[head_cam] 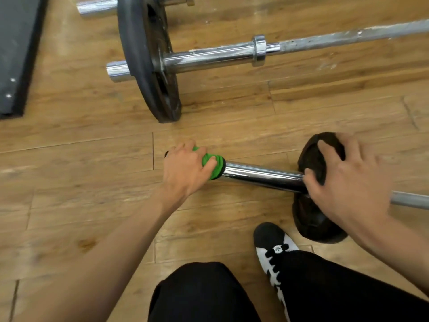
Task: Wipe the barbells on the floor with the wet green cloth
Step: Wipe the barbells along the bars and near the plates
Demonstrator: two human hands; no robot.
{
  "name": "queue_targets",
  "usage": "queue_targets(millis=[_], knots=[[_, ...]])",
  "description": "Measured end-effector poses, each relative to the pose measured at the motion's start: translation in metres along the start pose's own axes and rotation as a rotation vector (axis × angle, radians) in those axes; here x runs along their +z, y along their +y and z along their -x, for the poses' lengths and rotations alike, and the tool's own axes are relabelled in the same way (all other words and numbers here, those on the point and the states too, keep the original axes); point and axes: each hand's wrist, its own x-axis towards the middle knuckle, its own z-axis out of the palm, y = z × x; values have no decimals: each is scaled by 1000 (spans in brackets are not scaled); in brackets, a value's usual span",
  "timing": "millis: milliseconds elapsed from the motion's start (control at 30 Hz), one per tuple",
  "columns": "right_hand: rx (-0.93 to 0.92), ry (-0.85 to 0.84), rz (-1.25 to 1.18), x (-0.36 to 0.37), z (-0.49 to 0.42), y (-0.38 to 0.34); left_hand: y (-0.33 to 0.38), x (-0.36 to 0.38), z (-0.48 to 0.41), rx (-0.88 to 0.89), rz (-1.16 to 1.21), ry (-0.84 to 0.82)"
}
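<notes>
Step in hand: wiping the chrome sleeve [262, 174] of the near barbell, which lies across the centre of the frame on the wooden floor [69, 159].

The left hand [185, 168] grips the wet green cloth [214, 165], fingers curled round it so that the cloth wraps the outer end of the sleeve. The right hand [348, 182] is clamped on the small black plate [313, 219] at centre right, with the fingers bent over its rim and the thumb down beside the sleeve. This appears to steady the bar against rolling.

Next move, as judged: draw the wrapped cloth along the sleeve toward the plate, keeping the grip closed and the plate held. The bare chrome between the two hands is the stretch to cover. The thin shaft [411, 201] runs out of the right edge and looks untouched (its far length is out of view).

Edges and room:
- The floor to the left of the sleeve end is open.
- The large plate [144, 59] of the second barbell [209, 58] stands in the upper centre, well apart from the left hand.
- A third bar [97, 6] lies along the top edge.
- A black mat [16, 54] fills the upper left corner.
- The person's shoe [274, 245] sits just beside the small plate at lower right, so room there is tight.
</notes>
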Motion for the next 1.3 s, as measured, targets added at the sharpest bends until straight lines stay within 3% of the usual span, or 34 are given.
queue_targets(millis=[100,233,367,533,800,933,1133,1300], knots=[[-18,-34,25,0,7,2,41,5,-3,46,-1,-28],[-71,5,77,-4,19,9,114,13,5,281,48,-15],[-70,63,76,-3,21,11,109,16,13,414,36,37],[-8,54,-57,-2,11,14,74,13,24,327,30,43],[-91,-49,-27,-5,37,9,-10,1,39,156,13,-22],[-69,-83,2,-5,40,4,10,0,39,74,0,-5],[-55,-94,28,-5,35,5,121,12,30,362,26,-60],[-49,-79,-29,-4,33,8,100,16,33,402,61,36]])
